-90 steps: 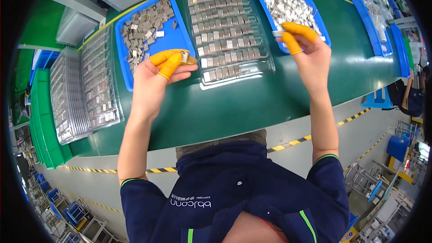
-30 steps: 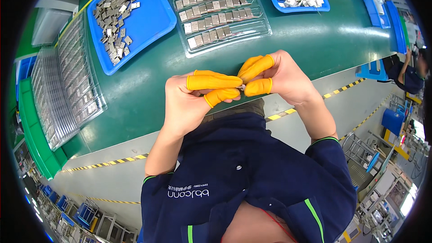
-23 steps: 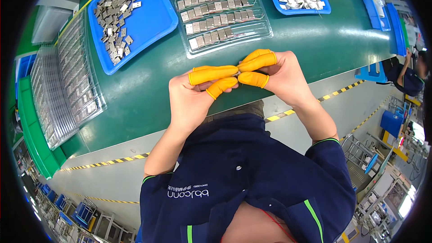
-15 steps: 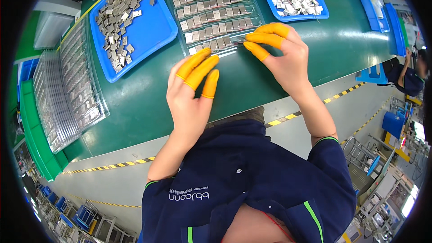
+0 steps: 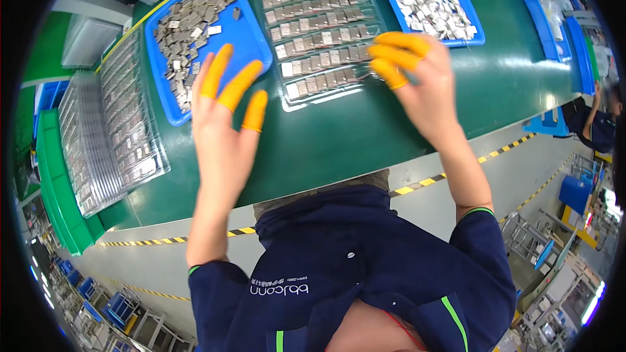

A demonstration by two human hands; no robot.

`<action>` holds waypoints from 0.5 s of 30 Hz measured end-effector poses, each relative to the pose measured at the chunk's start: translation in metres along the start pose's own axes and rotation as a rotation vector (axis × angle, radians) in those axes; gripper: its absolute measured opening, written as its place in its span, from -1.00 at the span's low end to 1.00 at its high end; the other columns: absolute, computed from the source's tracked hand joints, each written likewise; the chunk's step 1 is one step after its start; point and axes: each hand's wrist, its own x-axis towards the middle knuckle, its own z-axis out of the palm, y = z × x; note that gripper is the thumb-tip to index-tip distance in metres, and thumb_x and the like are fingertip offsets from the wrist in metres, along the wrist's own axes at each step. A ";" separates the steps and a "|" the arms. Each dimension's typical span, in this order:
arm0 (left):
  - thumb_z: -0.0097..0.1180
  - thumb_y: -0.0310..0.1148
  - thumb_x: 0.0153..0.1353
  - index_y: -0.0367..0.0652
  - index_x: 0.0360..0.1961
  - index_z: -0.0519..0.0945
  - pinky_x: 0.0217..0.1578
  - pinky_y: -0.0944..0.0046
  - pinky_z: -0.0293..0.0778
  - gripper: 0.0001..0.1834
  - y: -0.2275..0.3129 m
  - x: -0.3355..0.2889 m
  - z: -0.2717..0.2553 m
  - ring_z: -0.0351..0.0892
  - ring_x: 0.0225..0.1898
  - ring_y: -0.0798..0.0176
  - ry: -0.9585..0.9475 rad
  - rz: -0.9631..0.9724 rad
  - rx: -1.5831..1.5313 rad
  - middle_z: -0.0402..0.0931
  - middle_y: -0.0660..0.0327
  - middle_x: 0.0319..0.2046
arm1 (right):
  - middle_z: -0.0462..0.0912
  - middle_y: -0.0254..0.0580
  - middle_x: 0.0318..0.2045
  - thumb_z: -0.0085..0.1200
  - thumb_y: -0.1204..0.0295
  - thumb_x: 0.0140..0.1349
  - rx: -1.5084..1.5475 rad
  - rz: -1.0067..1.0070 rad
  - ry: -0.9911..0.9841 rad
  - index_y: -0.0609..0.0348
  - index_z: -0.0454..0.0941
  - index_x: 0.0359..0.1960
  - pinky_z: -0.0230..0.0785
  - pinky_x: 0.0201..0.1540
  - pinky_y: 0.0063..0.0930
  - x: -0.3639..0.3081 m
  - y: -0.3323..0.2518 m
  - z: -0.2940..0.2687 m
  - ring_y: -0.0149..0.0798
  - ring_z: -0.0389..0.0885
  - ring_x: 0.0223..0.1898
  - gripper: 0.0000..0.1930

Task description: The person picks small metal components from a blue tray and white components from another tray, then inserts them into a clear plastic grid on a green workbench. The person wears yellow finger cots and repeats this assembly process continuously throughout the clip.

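A clear plastic tray (image 5: 303, 105) lies on the green table, filled with several rows of small metal USB connectors (image 5: 319, 42). At the right end of its nearest rows is my right hand (image 5: 424, 88), with yellow finger cots and fingertips drawn together. Something small and thin seems to be at those fingertips, but it is too blurred to name. My left hand (image 5: 225, 127), also in yellow finger cots, reaches over the near edge of a blue tray (image 5: 248, 45), fingers apart and holding nothing. Loose metal connectors (image 5: 186, 26) lie heaped in that tray, mostly along its left side.
At the back right, another blue tray (image 5: 471, 38) holds a pile of white-and-metal parts (image 5: 427, 0). Stacked clear trays (image 5: 111, 137) stand at the left, beside a green bin (image 5: 62, 202). Farther right are blue bins (image 5: 574, 45) and another person (image 5: 590, 120).
My left hand has moved left, from the clear tray's near edge to the blue tray, and its fingers have spread. My right hand stays by the row's right end. The view has shifted slightly.
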 end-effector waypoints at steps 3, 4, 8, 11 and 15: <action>0.17 -0.45 0.08 -0.16 -0.03 0.54 0.15 0.06 0.21 -0.63 -0.034 0.018 -0.019 0.29 0.14 -0.08 -0.032 0.031 0.177 0.40 0.06 0.09 | 0.61 -0.19 -0.18 0.23 0.45 0.01 -0.079 0.123 0.084 0.11 0.63 -0.23 0.31 -0.05 -0.32 0.016 0.025 -0.015 -0.08 0.50 -0.15 -0.77; 0.19 -0.43 0.06 -0.17 -0.05 0.55 0.12 0.08 0.25 -0.63 -0.045 0.027 -0.022 0.33 0.08 -0.07 -0.018 0.036 0.217 0.43 0.05 0.04 | 0.60 -0.16 -0.15 0.22 0.46 0.02 -0.147 0.148 0.067 0.12 0.62 -0.19 0.33 -0.06 -0.30 0.023 0.037 -0.016 -0.04 0.50 -0.14 -0.74; 0.22 -0.38 0.00 -0.18 -0.16 0.62 -0.04 0.12 0.34 -0.68 -0.082 0.060 -0.005 0.40 -0.12 -0.01 0.018 0.035 0.345 0.50 0.05 -0.19 | 0.55 0.07 -0.14 0.24 0.43 0.00 -0.258 0.370 -0.053 0.20 0.58 -0.14 0.36 -0.08 -0.23 0.035 0.076 -0.011 0.05 0.51 -0.14 -0.67; 0.26 -0.36 -0.05 -0.18 -0.20 0.64 -0.06 0.14 0.35 -0.68 -0.085 0.069 0.005 0.41 -0.16 0.01 0.021 -0.003 0.342 0.50 0.03 -0.26 | 0.58 0.09 -0.28 0.25 0.41 -0.02 -0.299 0.451 -0.078 0.24 0.60 -0.23 0.38 -0.11 -0.20 0.033 0.079 -0.005 0.05 0.53 -0.17 -0.71; 0.23 -0.40 -0.02 -0.20 -0.26 0.62 -0.10 0.11 0.40 -0.75 -0.094 0.074 0.012 0.45 -0.16 0.01 -0.036 0.038 0.294 0.49 0.04 -0.27 | 0.61 0.01 -0.32 0.21 0.39 0.02 -0.347 0.630 -0.059 0.24 0.64 -0.33 0.39 -0.15 -0.21 0.040 0.069 -0.008 -0.02 0.55 -0.20 -0.79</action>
